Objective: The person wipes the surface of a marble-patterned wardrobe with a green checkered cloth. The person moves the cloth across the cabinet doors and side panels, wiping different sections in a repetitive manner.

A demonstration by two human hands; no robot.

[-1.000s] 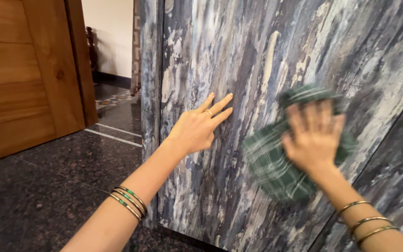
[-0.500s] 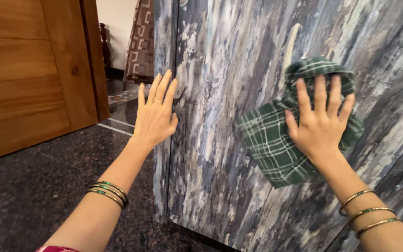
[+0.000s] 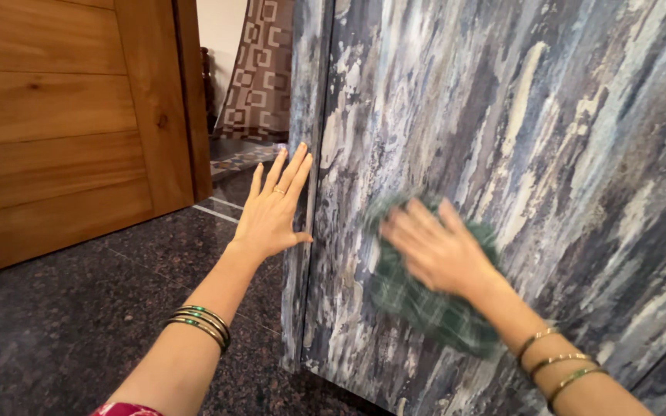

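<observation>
A tall cabinet panel with a streaked blue, grey and cream finish fills the right of the head view. My right hand presses a green checked cloth flat against that panel, and both are blurred by motion. My left hand is flat with fingers spread, resting against the panel's left edge. Bangles circle both of my wrists.
A wooden door stands at the left. Dark speckled granite floor lies below. A brown patterned curtain hangs in the room behind the cabinet's edge.
My right hand has swept the cloth leftward and down across the panel. My left hand has slid from the panel face to its left edge.
</observation>
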